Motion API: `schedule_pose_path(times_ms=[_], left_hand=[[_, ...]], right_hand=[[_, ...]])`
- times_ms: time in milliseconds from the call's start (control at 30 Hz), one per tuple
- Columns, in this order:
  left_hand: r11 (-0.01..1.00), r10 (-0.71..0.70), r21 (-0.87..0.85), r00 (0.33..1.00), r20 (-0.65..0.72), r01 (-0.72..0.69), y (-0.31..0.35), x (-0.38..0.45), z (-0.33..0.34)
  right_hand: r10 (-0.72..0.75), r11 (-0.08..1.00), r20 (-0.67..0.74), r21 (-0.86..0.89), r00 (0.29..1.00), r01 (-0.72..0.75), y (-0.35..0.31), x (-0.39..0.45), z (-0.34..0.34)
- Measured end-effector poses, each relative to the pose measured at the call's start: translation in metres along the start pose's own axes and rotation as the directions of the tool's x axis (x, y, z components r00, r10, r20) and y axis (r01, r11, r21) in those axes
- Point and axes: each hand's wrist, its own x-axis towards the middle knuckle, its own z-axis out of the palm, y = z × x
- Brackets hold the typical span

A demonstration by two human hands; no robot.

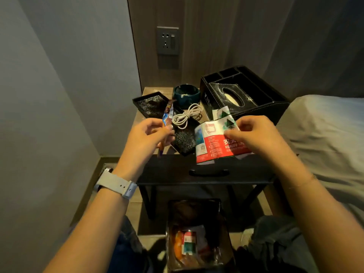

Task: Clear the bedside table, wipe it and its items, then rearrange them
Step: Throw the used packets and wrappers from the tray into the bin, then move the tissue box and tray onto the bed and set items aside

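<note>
Two bits of trash pinched, snack wrapper [167,115] in left hand [146,134] fingers, plastic label [214,138] under right hand [254,134] fingers (loose grips, either could miss the bin [197,233]).

The table [204,170] has a wooden top and a dark front drawer; on it a long black tray [151,105] lies at the left with a coiled white cable [187,115] on it, a dark green bowl [186,94] sits at the far middle, and a dusty black tissue box [246,95] stands at the right. A narrow wrapper [167,115] is pinched upright over the left near edge. A red, white and green label [214,140] is held over the near right edge.
</note>
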Motion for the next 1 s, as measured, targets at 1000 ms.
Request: schedule_pose_path(times_ms=[1000], left_hand=[[0.833,-0.446,0.241,0.862,-0.239,0.498,-0.235,-0.079,0.093]], right_hand=[[0.367,0.904,0.385,0.066,0.847,-0.422,0.204,-0.08,0.177]])
